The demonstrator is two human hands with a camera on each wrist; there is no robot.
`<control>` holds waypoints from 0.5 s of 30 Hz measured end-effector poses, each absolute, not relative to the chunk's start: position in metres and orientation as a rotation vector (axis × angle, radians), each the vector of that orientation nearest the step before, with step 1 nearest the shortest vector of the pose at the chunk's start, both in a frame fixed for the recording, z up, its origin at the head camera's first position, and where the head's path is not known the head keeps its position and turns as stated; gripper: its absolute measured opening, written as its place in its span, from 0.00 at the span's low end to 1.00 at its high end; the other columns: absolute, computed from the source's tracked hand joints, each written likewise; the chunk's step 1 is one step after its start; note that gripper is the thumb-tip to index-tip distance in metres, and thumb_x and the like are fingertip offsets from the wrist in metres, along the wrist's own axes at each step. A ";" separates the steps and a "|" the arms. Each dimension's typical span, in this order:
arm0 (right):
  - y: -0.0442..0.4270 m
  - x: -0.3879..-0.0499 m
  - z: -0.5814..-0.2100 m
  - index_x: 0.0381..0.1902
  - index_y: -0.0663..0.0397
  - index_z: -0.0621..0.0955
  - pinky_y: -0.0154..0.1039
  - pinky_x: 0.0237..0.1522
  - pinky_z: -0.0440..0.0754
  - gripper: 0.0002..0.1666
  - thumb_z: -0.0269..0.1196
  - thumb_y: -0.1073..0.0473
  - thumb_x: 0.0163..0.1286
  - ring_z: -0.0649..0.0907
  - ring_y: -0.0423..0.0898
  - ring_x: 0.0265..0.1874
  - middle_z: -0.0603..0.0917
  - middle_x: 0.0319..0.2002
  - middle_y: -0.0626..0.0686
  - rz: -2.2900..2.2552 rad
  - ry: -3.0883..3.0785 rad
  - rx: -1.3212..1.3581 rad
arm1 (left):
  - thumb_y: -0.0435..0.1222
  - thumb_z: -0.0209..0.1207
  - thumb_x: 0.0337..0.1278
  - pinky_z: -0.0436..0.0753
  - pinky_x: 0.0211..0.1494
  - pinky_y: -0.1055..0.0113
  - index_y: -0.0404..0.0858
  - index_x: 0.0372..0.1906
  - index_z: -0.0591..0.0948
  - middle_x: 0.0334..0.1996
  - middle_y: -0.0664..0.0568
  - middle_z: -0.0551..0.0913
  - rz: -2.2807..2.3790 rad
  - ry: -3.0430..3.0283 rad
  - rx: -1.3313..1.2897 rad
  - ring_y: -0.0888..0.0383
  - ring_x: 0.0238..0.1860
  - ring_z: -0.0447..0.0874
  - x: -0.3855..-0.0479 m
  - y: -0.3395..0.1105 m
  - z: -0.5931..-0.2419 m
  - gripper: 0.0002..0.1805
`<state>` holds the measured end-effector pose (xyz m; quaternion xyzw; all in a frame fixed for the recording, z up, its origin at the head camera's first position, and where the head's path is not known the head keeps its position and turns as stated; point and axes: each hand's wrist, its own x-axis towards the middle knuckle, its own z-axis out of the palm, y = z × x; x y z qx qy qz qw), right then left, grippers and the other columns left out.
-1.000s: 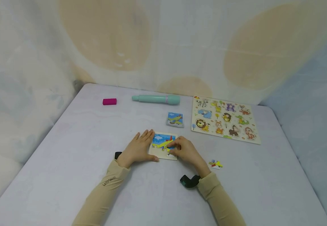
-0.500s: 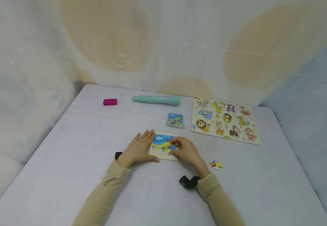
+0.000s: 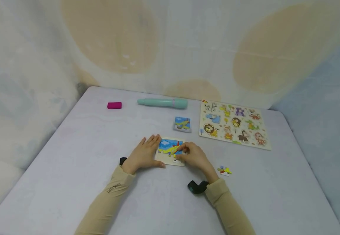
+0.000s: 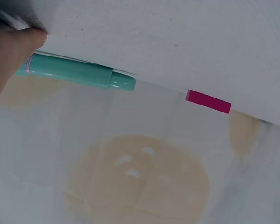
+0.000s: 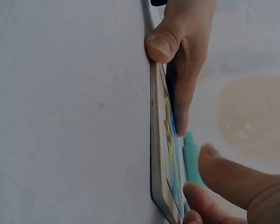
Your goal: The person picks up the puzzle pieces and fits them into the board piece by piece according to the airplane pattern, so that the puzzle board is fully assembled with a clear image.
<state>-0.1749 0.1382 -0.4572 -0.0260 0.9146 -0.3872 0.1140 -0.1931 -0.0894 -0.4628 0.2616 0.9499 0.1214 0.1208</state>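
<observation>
A small wooden airplane puzzle (image 3: 165,143) lies in its tray between my hands, blue sky pieces and a yellow plane showing in its upper part. Fingers straight, my left hand (image 3: 142,157) rests flat along the tray's left side, thumb at the lower left corner. Over the right side, my right hand (image 3: 192,157) holds a yellow-and-white puzzle piece (image 3: 175,159) between thumb and index finger, low on the board. In the right wrist view the tray (image 5: 155,140) is seen edge-on, with those fingertips close above it; the held piece cannot be made out there.
Loose puzzle pieces (image 3: 224,170) lie right of my right hand. Behind the tray sits a small airplane picture block (image 3: 182,124). Farther back are a teal microphone-shaped tube (image 3: 162,103), a magenta block (image 3: 114,105) and an animal puzzle board (image 3: 234,125).
My right index finger has shifted slightly up and right on the puzzle. The left hand and the surrounding things stay in place.
</observation>
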 end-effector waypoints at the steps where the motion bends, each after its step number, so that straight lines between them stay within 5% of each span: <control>1: 0.138 -0.175 -0.458 0.40 0.50 0.83 0.35 0.32 0.67 0.12 0.70 0.54 0.59 0.73 0.44 0.31 0.78 0.32 0.49 -1.137 2.689 -0.063 | 0.67 0.64 0.42 0.47 0.79 0.45 0.35 0.77 0.50 0.78 0.45 0.48 0.358 2.769 0.765 0.47 0.79 0.44 -0.193 -0.089 -0.463 0.64; 15: 0.189 -0.172 -0.460 0.51 0.55 0.80 0.35 0.35 0.79 0.14 0.59 0.55 0.72 0.81 0.43 0.34 0.84 0.41 0.55 -1.395 2.496 -0.067 | 0.66 0.65 0.41 0.47 0.79 0.45 0.35 0.77 0.50 0.78 0.45 0.48 0.370 2.764 0.763 0.47 0.79 0.43 -0.194 -0.085 -0.466 0.64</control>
